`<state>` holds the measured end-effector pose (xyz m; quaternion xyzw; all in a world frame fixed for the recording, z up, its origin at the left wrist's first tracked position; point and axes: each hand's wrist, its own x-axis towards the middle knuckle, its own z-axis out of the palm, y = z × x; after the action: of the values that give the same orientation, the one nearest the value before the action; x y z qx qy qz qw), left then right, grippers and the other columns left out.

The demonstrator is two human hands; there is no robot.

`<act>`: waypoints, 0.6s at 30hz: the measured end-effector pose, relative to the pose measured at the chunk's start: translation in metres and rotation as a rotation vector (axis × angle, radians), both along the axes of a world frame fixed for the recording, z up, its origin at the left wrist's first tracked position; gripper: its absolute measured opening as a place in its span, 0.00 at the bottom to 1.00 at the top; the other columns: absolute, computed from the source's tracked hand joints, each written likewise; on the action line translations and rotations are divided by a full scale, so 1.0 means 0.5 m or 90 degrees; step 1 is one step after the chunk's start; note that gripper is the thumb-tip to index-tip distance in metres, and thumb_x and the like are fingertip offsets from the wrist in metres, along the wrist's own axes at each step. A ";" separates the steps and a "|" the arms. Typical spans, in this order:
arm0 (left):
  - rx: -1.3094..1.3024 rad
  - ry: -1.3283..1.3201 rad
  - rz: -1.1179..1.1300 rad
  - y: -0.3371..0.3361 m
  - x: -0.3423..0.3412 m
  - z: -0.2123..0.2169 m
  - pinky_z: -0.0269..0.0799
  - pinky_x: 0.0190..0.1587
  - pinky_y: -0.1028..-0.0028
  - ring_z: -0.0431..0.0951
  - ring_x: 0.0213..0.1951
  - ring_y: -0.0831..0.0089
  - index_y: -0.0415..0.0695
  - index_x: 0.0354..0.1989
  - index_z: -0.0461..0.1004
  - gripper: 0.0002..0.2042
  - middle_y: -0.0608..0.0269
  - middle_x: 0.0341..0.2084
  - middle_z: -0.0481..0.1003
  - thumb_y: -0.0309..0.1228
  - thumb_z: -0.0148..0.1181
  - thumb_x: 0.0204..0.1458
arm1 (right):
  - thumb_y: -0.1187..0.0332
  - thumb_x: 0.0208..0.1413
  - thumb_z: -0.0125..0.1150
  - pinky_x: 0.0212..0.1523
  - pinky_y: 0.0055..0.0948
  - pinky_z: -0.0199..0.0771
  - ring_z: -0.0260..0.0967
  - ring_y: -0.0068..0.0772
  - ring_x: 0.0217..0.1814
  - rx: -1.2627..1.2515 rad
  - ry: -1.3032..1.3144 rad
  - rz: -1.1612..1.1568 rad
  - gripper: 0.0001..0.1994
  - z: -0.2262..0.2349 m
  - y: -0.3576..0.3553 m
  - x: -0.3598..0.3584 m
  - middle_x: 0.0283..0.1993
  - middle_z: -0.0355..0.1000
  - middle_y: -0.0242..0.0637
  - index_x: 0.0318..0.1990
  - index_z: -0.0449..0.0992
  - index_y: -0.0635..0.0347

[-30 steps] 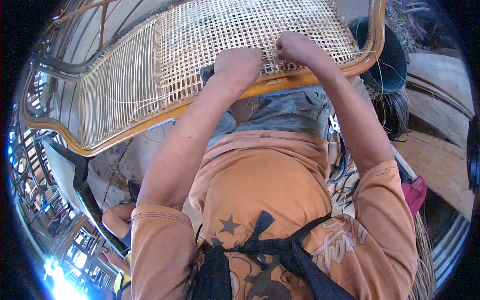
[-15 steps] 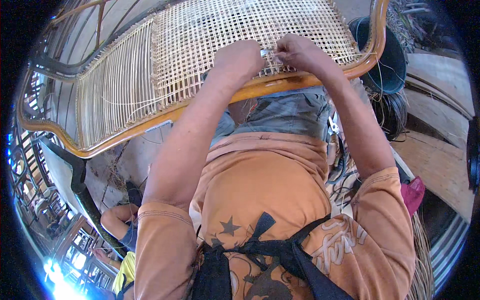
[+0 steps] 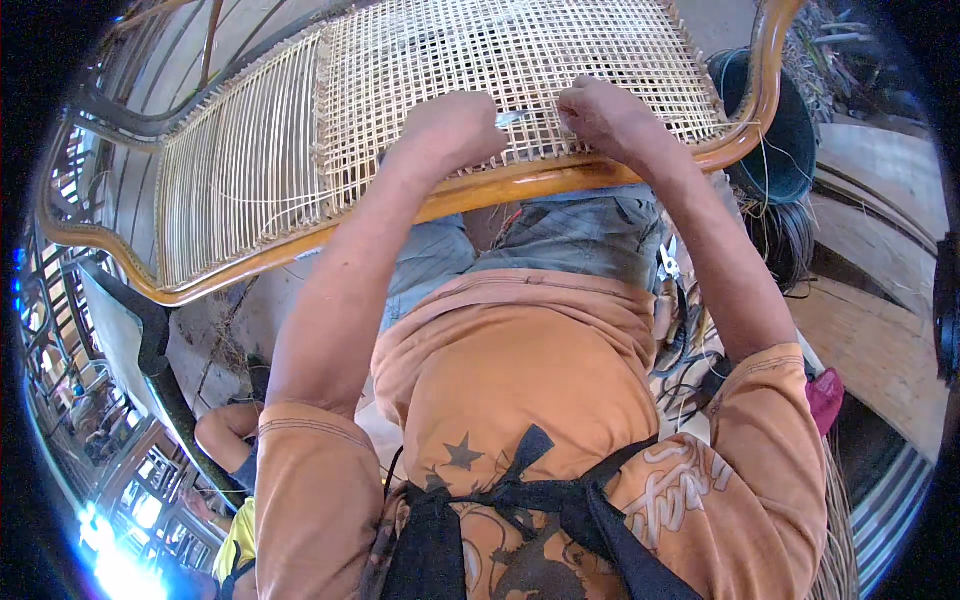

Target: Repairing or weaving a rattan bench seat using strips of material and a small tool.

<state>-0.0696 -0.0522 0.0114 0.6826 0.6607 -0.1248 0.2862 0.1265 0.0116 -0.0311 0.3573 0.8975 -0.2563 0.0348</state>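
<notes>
Woven cane (image 3: 420, 60), beneath left grip (image 3: 456, 128), right grip (image 3: 608, 116)

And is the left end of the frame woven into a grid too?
No, the strands there run side by side, while the grid fills the wider section.

— What supports the work?
— A honey-coloured wooden frame (image 3: 545, 177), strung with woven cane mesh (image 3: 430, 62), spans above a person's blue-grey trousers (image 3: 585, 230); whether it rests on the thighs is hidden.
— And on the weave?
— A loose cane strand (image 3: 268, 209) curves across the left-hand section.
— Below?
— Grey floor (image 3: 205, 345), at left, strewn with dry fibre scraps (image 3: 233, 312).
— To the right?
— A dark green bucket (image 3: 787, 150) near the frame's corner, a coil of black strands (image 3: 783, 248) near it, and pale wooden boards (image 3: 870, 345); their footing is unclear.
</notes>
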 end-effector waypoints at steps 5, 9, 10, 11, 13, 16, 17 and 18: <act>0.046 -0.036 0.007 -0.022 -0.069 -0.029 0.72 0.34 0.61 0.78 0.28 0.59 0.39 0.28 0.75 0.12 0.50 0.22 0.76 0.35 0.51 0.42 | 0.66 0.49 0.57 0.40 0.40 0.67 0.67 0.47 0.38 0.067 0.038 -0.005 0.09 0.017 0.035 0.054 0.33 0.67 0.44 0.34 0.72 0.61; 0.009 -0.161 0.085 -0.042 -0.088 -0.025 0.70 0.32 0.60 0.75 0.25 0.58 0.37 0.25 0.73 0.14 0.49 0.19 0.74 0.37 0.51 0.43 | 0.67 0.48 0.58 0.39 0.40 0.66 0.67 0.47 0.37 -0.018 -0.012 -0.059 0.09 0.083 0.048 0.121 0.33 0.68 0.44 0.35 0.71 0.62; 0.014 -0.166 0.080 -0.038 -0.083 -0.022 0.70 0.32 0.60 0.75 0.25 0.58 0.37 0.25 0.73 0.14 0.49 0.19 0.74 0.37 0.51 0.43 | 0.66 0.47 0.57 0.40 0.40 0.67 0.68 0.47 0.38 0.009 -0.006 -0.027 0.09 0.083 0.049 0.147 0.33 0.69 0.45 0.34 0.73 0.61; -0.003 -0.174 0.090 -0.033 -0.078 -0.020 0.69 0.33 0.60 0.75 0.25 0.57 0.37 0.25 0.73 0.15 0.49 0.19 0.73 0.39 0.51 0.43 | 0.66 0.46 0.57 0.40 0.39 0.68 0.68 0.48 0.38 0.036 0.000 0.007 0.09 0.084 0.052 0.164 0.33 0.70 0.45 0.33 0.74 0.61; -0.028 -0.197 0.107 -0.028 -0.072 -0.015 0.69 0.34 0.61 0.75 0.26 0.57 0.37 0.24 0.73 0.18 0.49 0.20 0.73 0.44 0.53 0.44 | 0.65 0.46 0.57 0.39 0.38 0.68 0.68 0.47 0.37 -0.004 0.008 -0.012 0.09 0.088 0.061 0.175 0.32 0.70 0.45 0.32 0.74 0.62; -0.010 -0.214 0.126 -0.030 -0.069 -0.016 0.69 0.34 0.60 0.75 0.27 0.56 0.39 0.25 0.74 0.17 0.51 0.20 0.74 0.44 0.52 0.45 | 0.63 0.47 0.58 0.37 0.37 0.67 0.68 0.46 0.35 -0.032 0.067 -0.025 0.11 0.087 0.071 0.177 0.30 0.69 0.44 0.30 0.73 0.63; -0.015 -0.194 0.112 -0.031 -0.067 -0.019 0.69 0.35 0.60 0.76 0.28 0.56 0.41 0.26 0.74 0.16 0.51 0.20 0.74 0.43 0.51 0.46 | 0.65 0.47 0.58 0.35 0.34 0.65 0.65 0.42 0.32 -0.030 0.083 -0.044 0.10 0.087 0.071 0.175 0.28 0.67 0.42 0.29 0.71 0.65; -0.012 -0.195 0.112 -0.034 -0.067 -0.027 0.69 0.35 0.60 0.76 0.28 0.56 0.41 0.26 0.74 0.16 0.51 0.20 0.74 0.43 0.51 0.46 | 0.67 0.48 0.58 0.33 0.32 0.64 0.63 0.38 0.29 -0.028 0.098 -0.063 0.10 0.089 0.072 0.170 0.26 0.64 0.41 0.28 0.68 0.67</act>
<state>-0.1029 -0.0691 -0.0019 0.6307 0.6652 0.0001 0.3997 0.2117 0.0475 0.0132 0.3799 0.8726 -0.3044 -0.0393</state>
